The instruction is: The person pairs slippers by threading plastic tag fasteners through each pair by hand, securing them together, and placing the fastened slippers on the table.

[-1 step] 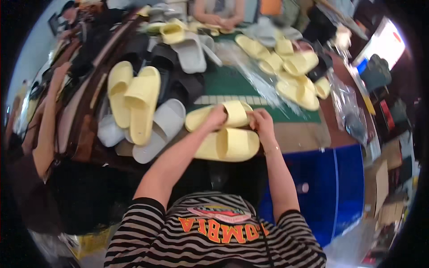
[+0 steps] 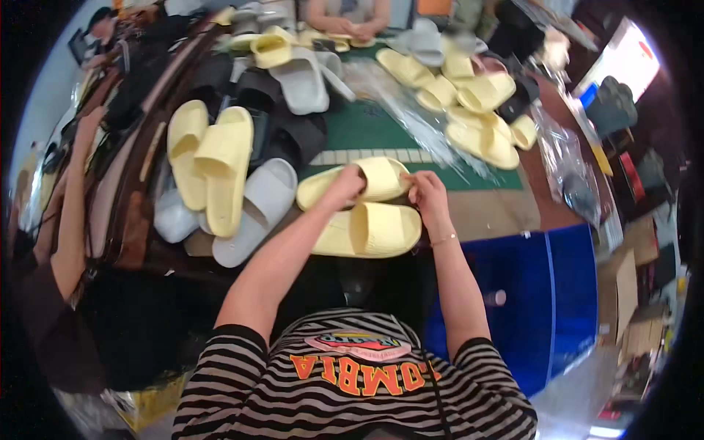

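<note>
Garment, one: short-sleeved shirt [image 2: 293, 400], black and grey stripes, printed chest, worn by the person.

Bin, one: blue [image 2: 573, 301], beside the worktop's front edge, right.

Worktop, one: dark reddish brown [image 2: 548, 194], carrying the footwear below.

Near yellow slipper, one: [image 2: 392, 231], lying at the worktop's front edge, toe to the right; left forearm crossing above its heel end.

Far yellow slipper, one: [image 2: 385, 178], directly beyond the near one, sole down, toe to the right, between the two hands.

Left hand, one: [image 2: 348, 185], fingers curled in and gripping the far slipper at the rear opening of its strap; fingertips hidden.

Right hand, one: [image 2: 427, 194], at the same slipper's toe, thumb and fingers drawn together; whether they pinch the edge cannot be told. Thin bracelet [image 2: 444, 240] on the wrist.

Grey slipper, one: [image 2: 257, 213], left of the left hand.

Yellow pair: [image 2: 224, 158], farther left, overlapping.

Green mat, one: [image 2: 359, 128], beyond the far slipper.

Yellow slippers, heap: [image 2: 484, 95], far right.

Another person's hands: [image 2: 359, 31], far side.
</note>
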The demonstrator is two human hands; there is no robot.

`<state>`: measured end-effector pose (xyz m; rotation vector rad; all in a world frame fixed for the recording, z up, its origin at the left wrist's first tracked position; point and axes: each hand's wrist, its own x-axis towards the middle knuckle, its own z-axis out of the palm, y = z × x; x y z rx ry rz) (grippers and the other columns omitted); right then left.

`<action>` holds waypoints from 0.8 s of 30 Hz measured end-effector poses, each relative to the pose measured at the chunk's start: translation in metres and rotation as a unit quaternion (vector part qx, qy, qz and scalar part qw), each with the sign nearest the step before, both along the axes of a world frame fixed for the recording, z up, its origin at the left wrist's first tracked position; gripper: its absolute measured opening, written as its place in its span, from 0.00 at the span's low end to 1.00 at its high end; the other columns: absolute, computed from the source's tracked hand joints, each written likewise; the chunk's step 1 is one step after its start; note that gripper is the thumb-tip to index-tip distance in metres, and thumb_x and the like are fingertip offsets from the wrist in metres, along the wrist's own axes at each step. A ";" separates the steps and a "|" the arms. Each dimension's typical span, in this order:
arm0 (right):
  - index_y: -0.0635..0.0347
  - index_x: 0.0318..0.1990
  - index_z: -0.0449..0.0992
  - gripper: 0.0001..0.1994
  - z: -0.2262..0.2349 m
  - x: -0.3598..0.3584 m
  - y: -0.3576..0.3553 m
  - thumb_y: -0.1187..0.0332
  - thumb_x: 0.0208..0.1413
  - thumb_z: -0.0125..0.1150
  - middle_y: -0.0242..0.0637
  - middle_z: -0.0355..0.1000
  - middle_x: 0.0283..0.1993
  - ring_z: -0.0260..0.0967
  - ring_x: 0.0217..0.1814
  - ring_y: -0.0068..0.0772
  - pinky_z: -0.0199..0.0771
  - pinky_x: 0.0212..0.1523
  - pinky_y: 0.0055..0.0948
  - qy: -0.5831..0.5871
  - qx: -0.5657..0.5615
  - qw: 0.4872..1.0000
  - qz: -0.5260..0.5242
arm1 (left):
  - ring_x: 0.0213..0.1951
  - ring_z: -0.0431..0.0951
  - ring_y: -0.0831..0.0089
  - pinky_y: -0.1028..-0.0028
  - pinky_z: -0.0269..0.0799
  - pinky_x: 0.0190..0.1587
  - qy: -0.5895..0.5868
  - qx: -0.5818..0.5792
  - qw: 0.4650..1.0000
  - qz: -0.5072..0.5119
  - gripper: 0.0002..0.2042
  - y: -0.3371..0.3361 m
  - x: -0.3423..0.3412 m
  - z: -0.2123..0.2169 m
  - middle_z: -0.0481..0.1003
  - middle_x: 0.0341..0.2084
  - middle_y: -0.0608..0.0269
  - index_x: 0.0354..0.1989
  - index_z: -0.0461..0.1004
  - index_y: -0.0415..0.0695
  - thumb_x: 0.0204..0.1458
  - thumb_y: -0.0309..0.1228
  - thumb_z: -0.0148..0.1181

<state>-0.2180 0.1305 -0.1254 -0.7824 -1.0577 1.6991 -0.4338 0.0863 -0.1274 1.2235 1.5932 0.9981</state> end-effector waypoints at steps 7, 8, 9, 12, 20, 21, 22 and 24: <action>0.54 0.31 0.69 0.06 -0.016 0.111 0.024 0.65 0.59 0.54 0.26 0.67 0.28 0.55 0.21 0.14 0.55 0.19 0.14 0.213 -0.103 0.963 -0.131 | 0.18 0.67 0.81 0.79 0.60 0.21 -0.146 0.045 0.987 -0.041 0.04 0.002 -0.004 -0.018 0.71 0.19 0.65 0.30 0.72 0.35 0.51 0.22 0.52; 0.53 0.31 0.68 0.06 -0.009 0.128 0.023 0.65 0.59 0.54 0.24 0.65 0.27 0.55 0.21 0.13 0.54 0.19 0.15 0.196 -0.096 0.961 -0.167 | 0.19 0.68 0.81 0.79 0.61 0.22 -0.150 0.058 0.986 -0.041 0.04 0.000 -0.006 -0.021 0.72 0.20 0.65 0.31 0.72 0.35 0.51 0.22 0.53; 0.52 0.30 0.67 0.06 -0.010 0.160 0.025 0.65 0.60 0.53 0.22 0.62 0.25 0.55 0.22 0.14 0.54 0.21 0.16 0.220 -0.052 0.961 -0.158 | 0.23 0.72 0.80 0.80 0.66 0.26 -0.125 0.069 0.989 -0.048 0.05 -0.002 0.002 -0.013 0.75 0.23 0.65 0.34 0.74 0.36 0.51 0.23 0.54; 0.53 0.30 0.66 0.07 0.012 0.215 0.020 0.66 0.61 0.51 0.25 0.59 0.24 0.57 0.27 0.20 0.61 0.32 0.22 0.211 0.033 0.950 -0.226 | 0.30 0.77 0.77 0.79 0.70 0.35 -0.059 0.165 0.984 -0.003 0.08 -0.017 -0.007 -0.014 0.78 0.29 0.63 0.37 0.75 0.36 0.52 0.26 0.56; 0.55 0.29 0.67 0.10 0.066 0.269 -0.026 0.64 0.63 0.48 0.20 0.49 0.17 0.42 0.14 0.12 0.40 0.13 0.15 0.177 0.047 0.939 -0.292 | 0.42 0.74 0.68 0.72 0.68 0.45 0.130 0.206 0.970 0.026 0.08 -0.077 -0.008 0.003 0.77 0.36 0.61 0.38 0.77 0.41 0.51 0.26 0.56; 0.54 0.32 0.69 0.08 0.065 0.241 -0.030 0.63 0.62 0.50 0.19 0.52 0.18 0.44 0.14 0.10 0.41 0.13 0.14 0.071 0.046 0.945 -0.314 | 0.43 0.73 0.65 0.71 0.67 0.46 0.145 0.209 0.967 0.025 0.08 -0.082 -0.002 0.002 0.76 0.37 0.60 0.38 0.76 0.41 0.49 0.26 0.57; 0.53 0.35 0.72 0.07 0.063 0.214 -0.032 0.62 0.60 0.53 0.18 0.54 0.18 0.45 0.15 0.08 0.42 0.13 0.13 -0.034 0.045 0.942 -0.331 | 0.43 0.72 0.62 0.69 0.66 0.48 0.161 0.211 0.964 0.026 0.09 -0.086 0.003 0.000 0.75 0.37 0.58 0.38 0.76 0.42 0.48 0.26 0.57; 0.54 0.36 0.75 0.06 0.055 0.159 -0.045 0.63 0.56 0.57 0.18 0.60 0.21 0.49 0.19 0.09 0.47 0.17 0.15 -0.268 0.053 0.930 -0.247 | 0.46 0.70 0.58 0.66 0.64 0.51 0.191 0.251 0.948 0.031 0.11 -0.088 0.008 0.000 0.73 0.39 0.56 0.40 0.74 0.42 0.45 0.23 0.59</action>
